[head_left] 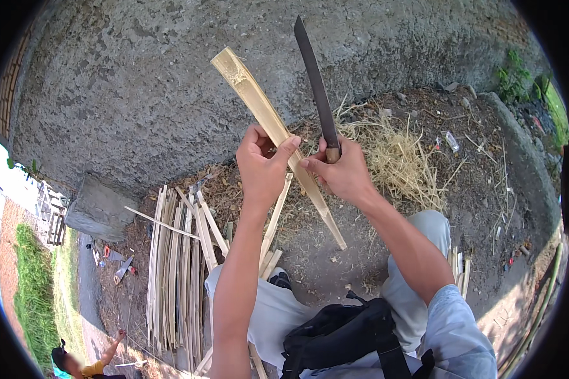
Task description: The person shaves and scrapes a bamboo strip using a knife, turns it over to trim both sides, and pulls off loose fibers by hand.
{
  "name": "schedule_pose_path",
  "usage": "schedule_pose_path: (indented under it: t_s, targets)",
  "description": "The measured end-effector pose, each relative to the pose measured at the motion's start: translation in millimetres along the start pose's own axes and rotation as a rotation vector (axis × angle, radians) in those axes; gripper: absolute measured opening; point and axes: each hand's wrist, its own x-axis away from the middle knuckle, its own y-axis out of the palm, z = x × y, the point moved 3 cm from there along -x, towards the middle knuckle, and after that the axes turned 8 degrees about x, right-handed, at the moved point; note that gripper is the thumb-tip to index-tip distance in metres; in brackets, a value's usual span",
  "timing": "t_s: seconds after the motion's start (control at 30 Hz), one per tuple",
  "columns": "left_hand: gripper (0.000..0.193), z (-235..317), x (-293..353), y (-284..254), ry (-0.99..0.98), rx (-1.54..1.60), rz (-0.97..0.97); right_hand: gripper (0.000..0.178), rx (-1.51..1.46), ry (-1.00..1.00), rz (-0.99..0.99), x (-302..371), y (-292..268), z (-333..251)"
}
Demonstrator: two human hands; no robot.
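A person stands or sits before a rough grey plastered wall (189,57), both forearms reaching in from the near side. The left hand (261,165) pinches a split bamboo strip (259,104) near its middle, thumb laid along the face and fingers curled behind the left edge. The strip slants from a broad far-left end, with a roughened patch close to its tip, to a narrow near-right end above the bare soil (322,268) between the legs. The right hand (344,169) is closed around the short wooden handle of a machete (315,82), whose dark blade points toward the far side, right of the strip; its thumb tip meets the strip's right edge, while the other fingers are partly hidden. A stack of pale bamboo slats (174,271) lies on the left, with one slat across it, and a few more slats (459,271) show beside the right knee. A heap of curly shavings (404,164) lies on the far right, near a clear plastic bottle (451,141). A black bag (344,338) rests at the person's waist, over light grey trousers (417,252). At the near-left edge, another person in a yellow sleeve (95,368) extends an arm.
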Motion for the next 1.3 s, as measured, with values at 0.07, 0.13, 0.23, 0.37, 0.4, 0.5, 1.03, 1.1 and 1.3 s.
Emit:
schedule_pose_path:
  t_s: [0.07,0.13,0.23,0.37,0.4,0.5,1.03,1.1,1.3]
  targets:
    - [0.024,1.8,4.4,-2.6,-0.005,0.01,0.002,0.028,-0.011,-0.056,-0.046,-0.8,0.4,-0.5]
    - [0.023,2.7,4.2,-3.5,0.003,0.021,0.003,0.027,0.04,-0.07,-0.035,1.8,2.9,-3.3]
    - [0.024,4.3,7.5,-5.6,0.005,0.05,0.019,0.025,0.125,-0.1,-0.023,6.6,6.5,-10.1]
    - [0.024,5.0,8.4,-6.6,0.007,0.044,0.016,0.023,0.187,-0.091,-0.04,4.1,10.5,-3.3]
    - [0.024,4.6,8.8,-7.6,0.006,0.054,0.011,0.023,0.187,-0.089,-0.044,3.3,13.0,-0.3]
    - [0.024,1.5,9.3,-11.3,0.004,0.081,0.01,0.023,0.055,-0.123,-0.054,2.0,18.1,1.5]
    - [0.026,7.4,24.1,-28.4,0.041,-0.05,0.188,0.032,0.098,-0.089,-0.185,4.1,30.1,28.9]
    - [0.026,8.1,24.8,-27.8,0.064,-0.086,0.19,0.031,0.045,-0.078,-0.187,7.8,35.2,29.3]
    - [0.026,7.6,25.9,-31.0,0.025,-0.024,0.179,0.03,-0.032,-0.003,-0.149,9.5,38.1,27.2]
